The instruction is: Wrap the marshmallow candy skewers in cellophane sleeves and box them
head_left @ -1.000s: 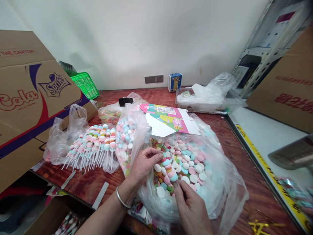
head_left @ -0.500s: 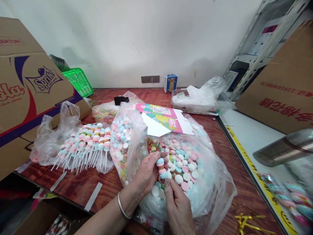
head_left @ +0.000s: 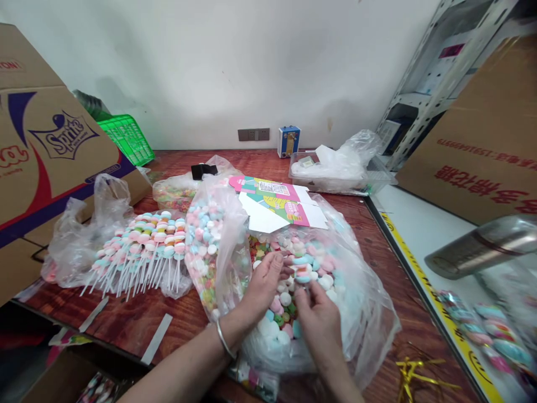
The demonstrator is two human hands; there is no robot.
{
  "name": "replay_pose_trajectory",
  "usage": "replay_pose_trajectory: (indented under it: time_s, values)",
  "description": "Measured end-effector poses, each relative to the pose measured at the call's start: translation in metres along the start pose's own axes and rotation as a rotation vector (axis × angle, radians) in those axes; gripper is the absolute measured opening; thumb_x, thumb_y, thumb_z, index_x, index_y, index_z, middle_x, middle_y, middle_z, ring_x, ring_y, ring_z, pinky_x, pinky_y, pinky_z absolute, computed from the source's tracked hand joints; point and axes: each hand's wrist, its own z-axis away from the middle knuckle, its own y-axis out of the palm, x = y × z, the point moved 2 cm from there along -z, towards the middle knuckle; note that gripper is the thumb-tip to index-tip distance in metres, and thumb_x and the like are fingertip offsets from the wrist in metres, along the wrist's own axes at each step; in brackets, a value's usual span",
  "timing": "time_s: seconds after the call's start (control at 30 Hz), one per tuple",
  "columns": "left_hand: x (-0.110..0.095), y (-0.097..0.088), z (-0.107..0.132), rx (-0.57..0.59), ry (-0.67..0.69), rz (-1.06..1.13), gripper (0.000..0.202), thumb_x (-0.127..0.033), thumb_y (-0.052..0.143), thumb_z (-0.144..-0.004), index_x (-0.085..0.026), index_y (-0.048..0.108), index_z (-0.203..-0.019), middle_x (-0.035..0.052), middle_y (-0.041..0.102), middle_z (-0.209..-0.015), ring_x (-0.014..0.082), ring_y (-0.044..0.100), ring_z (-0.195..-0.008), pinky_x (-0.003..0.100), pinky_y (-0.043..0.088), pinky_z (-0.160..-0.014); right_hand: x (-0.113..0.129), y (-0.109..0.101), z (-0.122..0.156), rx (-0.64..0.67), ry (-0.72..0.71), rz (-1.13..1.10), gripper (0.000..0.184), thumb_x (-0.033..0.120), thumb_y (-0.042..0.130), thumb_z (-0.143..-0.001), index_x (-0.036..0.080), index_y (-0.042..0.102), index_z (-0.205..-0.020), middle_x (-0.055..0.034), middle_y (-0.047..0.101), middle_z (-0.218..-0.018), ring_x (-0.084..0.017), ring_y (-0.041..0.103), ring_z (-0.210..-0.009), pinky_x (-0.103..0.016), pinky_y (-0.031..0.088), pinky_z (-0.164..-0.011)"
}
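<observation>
My right hand is closed at the lower end of a marshmallow skewer, a short stack of pastel and orange pieces. The stick is mostly hidden by my fingers. Just left of the skewer is my left hand, with a silver bangle at the wrist; its slightly blurred fingers are loosely extended toward the stack, and I see nothing in them. Both hands are above an opened clear plastic bag of loose pink, white and blue marshmallows with colourful gummy pieces among them.
A printed card box lies flat across the bag. Finished marshmallow skewers are piled at left beside a Sprite carton. At right are a steel flask, gold ties and a plastic tub.
The skewer has moved right and slightly up with my right hand. My left fingers, formerly around the stack, are now beside it. The camera view has shifted slightly.
</observation>
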Motion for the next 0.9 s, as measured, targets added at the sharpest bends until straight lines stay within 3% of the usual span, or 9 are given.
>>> replay_pose_trajectory:
  time_s: [0.1, 0.2, 0.3, 0.47, 0.53, 0.6, 0.77, 0.9]
  values:
    - [-0.004, 0.000, -0.022, 0.072, 0.316, -0.594, 0.018, -0.025, 0.050, -0.091, -0.019, 0.067, -0.094, 0.0070, 0.064, -0.097, 0.0195, 0.058, -0.091, 0.033, 0.043, -0.085, -0.011, -0.018, -0.021, -0.060, 0.059, 0.068, 0.035, 0.042, 0.043, -0.085, 0.016, 0.065, -0.091, -0.0018, 0.065, -0.068, -0.016, 0.056, -0.061, -0.024, 0.042, -0.056]
    - [0.001, 0.006, -0.036, 0.104, 0.459, -1.036, 0.018, -0.018, 0.047, -0.091, -0.018, 0.065, -0.089, 0.0080, 0.060, -0.092, 0.0208, 0.056, -0.089, 0.034, 0.043, -0.082, -0.012, -0.025, -0.035, -0.074, 0.076, 0.175, 0.030, 0.040, 0.046, -0.083, 0.017, 0.067, -0.085, -0.0027, 0.065, -0.067, -0.017, 0.054, -0.059, -0.025, 0.037, -0.057]
    - [0.010, 0.012, -0.042, 0.096, 0.468, -1.201, 0.016, -0.017, 0.047, -0.090, -0.017, 0.063, -0.090, 0.0098, 0.060, -0.093, 0.0241, 0.054, -0.091, 0.037, 0.042, -0.083, -0.009, -0.019, -0.041, -0.089, 0.072, 0.304, 0.022, 0.035, 0.051, -0.081, 0.018, 0.065, -0.075, -0.0035, 0.061, -0.063, -0.016, 0.048, -0.056, -0.026, 0.027, -0.056]
    - [0.012, 0.013, -0.040, 0.071, 0.470, -1.194, 0.009, -0.015, 0.051, -0.086, -0.017, 0.060, -0.088, 0.0089, 0.061, -0.094, 0.0238, 0.054, -0.093, 0.037, 0.042, -0.083, -0.009, -0.011, -0.044, -0.135, 0.062, 0.409, 0.017, 0.031, 0.054, -0.082, 0.017, 0.063, -0.076, -0.0049, 0.059, -0.063, -0.014, 0.043, -0.053, -0.027, 0.019, -0.055]
    - [0.010, 0.010, -0.037, 0.035, 0.457, -1.136, 0.008, -0.016, 0.052, -0.086, -0.018, 0.059, -0.088, 0.0070, 0.062, -0.092, 0.0210, 0.056, -0.088, 0.033, 0.044, -0.079, -0.011, -0.013, -0.045, -0.141, 0.055, 0.392, 0.015, 0.029, 0.054, -0.080, 0.017, 0.063, -0.076, -0.0038, 0.059, -0.061, -0.014, 0.044, -0.052, -0.026, 0.020, -0.054]
    - [0.008, 0.005, -0.034, -0.015, 0.362, -0.930, 0.005, -0.019, 0.055, -0.084, -0.018, 0.060, -0.086, 0.0041, 0.063, -0.084, 0.0176, 0.057, -0.078, 0.030, 0.045, -0.072, -0.012, -0.016, -0.044, -0.138, 0.038, 0.341, 0.017, 0.032, 0.055, -0.079, 0.017, 0.063, -0.076, -0.0017, 0.059, -0.059, -0.015, 0.047, -0.052, -0.025, 0.026, -0.053]
    - [0.010, 0.002, -0.023, 0.002, -0.122, -0.093, 0.027, -0.034, 0.069, -0.075, -0.016, 0.066, -0.094, 0.0021, 0.065, -0.076, 0.0125, 0.058, -0.062, 0.026, 0.048, -0.063, -0.006, -0.016, -0.025, -0.185, -0.043, 0.192, 0.034, 0.050, 0.047, -0.086, 0.019, 0.060, -0.079, 0.0040, 0.054, -0.056, -0.013, 0.048, -0.051, -0.023, 0.036, -0.053]
    - [0.004, 0.010, -0.014, 0.033, -0.217, 0.173, 0.033, -0.041, 0.077, -0.066, -0.015, 0.071, -0.085, 0.0043, 0.068, -0.079, 0.0124, 0.061, -0.067, 0.026, 0.050, -0.069, -0.002, -0.007, -0.011, -0.267, -0.106, 0.165, 0.036, 0.051, 0.050, -0.085, 0.023, 0.044, -0.063, 0.0072, 0.038, -0.052, -0.011, 0.039, -0.051, -0.023, 0.034, -0.053]
